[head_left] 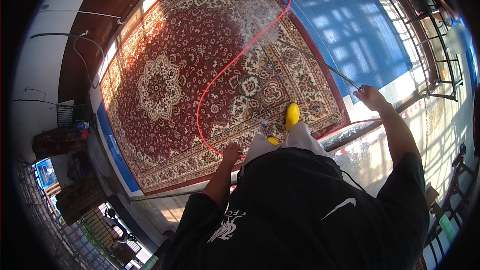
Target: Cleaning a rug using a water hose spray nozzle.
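Note:
My right hand (372, 99) is closed around the grip of a long, thin spray wand (325, 64). The wand slants up and left over a patterned red and cream rug (187, 65). White spray blurs the rug's upper right part, beyond the wand's tip. Low over the rug's near border, my left hand (231, 153) is curled on a red hose (202, 95); its fingers show only small. From there the hose loops up across the rug to the top edge. My yellow boots (292, 116) stand on the near right corner of the rug.
Blue flooring (345, 30) lies right of the rug, beside a black metal rack (440, 55). Another person (442, 7) is partly visible at the far right. A dark hose (75, 45) hangs by the left wall. A low concrete ledge (370, 142) runs near my right side.

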`<action>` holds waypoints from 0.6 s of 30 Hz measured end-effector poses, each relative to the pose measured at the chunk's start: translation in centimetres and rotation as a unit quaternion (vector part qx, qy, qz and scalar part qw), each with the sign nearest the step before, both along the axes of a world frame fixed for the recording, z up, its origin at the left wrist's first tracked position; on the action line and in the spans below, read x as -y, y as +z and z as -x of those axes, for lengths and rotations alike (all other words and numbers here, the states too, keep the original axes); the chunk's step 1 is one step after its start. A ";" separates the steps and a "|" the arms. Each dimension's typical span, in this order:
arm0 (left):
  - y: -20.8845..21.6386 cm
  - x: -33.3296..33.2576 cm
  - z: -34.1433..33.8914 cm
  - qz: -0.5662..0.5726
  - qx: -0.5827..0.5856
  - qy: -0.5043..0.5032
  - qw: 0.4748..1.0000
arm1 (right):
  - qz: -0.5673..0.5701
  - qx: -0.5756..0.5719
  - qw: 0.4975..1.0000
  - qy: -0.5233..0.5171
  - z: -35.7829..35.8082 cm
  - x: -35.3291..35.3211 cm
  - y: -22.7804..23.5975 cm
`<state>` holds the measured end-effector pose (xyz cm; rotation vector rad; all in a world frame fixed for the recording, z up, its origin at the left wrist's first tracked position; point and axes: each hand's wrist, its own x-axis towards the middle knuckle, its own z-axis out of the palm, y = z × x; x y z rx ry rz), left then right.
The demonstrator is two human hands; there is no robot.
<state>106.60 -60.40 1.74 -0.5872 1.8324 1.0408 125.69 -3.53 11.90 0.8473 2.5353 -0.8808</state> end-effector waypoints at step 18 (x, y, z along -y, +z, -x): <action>-1.6 1.0 -7.1 -0.140 0.046 -0.076 0.986 | 0.023 0.110 0.991 0.072 -9.0 21.4 3.1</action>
